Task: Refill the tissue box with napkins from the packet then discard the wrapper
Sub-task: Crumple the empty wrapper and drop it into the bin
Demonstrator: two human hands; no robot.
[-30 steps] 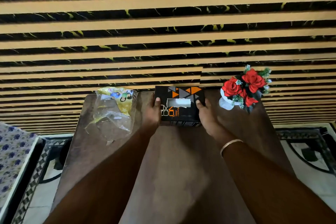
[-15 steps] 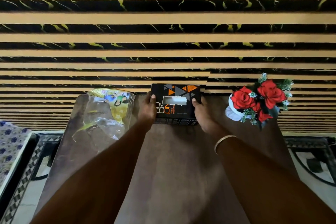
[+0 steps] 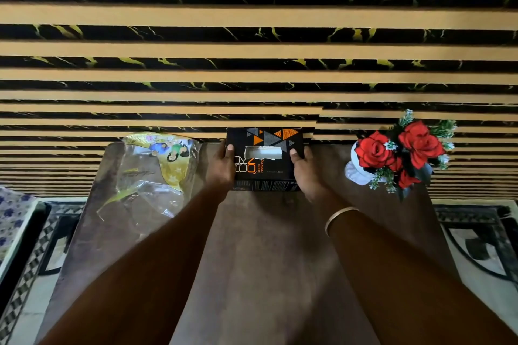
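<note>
A black tissue box point(image 3: 265, 159) with orange and grey triangles sits at the far edge of the brown table point(image 3: 266, 260), against the striped wall. White napkins show through its top slot. My left hand point(image 3: 222, 166) grips the box's left end and my right hand point(image 3: 304, 172) grips its right end, thumbs on top. The clear, yellow-printed wrapper point(image 3: 148, 176) lies crumpled and flat on the table's far left, a hand's width from my left hand.
A white vase of red artificial roses point(image 3: 398, 154) stands at the table's far right. A black-and-tan striped wall point(image 3: 252, 50) rises right behind the table. A patterned rug point(image 3: 482, 238) covers the floor on both sides; a floral-covered surface point(image 3: 11, 221) is at the left.
The box, held in both hands, has slid a little farther back toward the wall. The view has shifted, so the wrapper and the vase appear farther apart.
</note>
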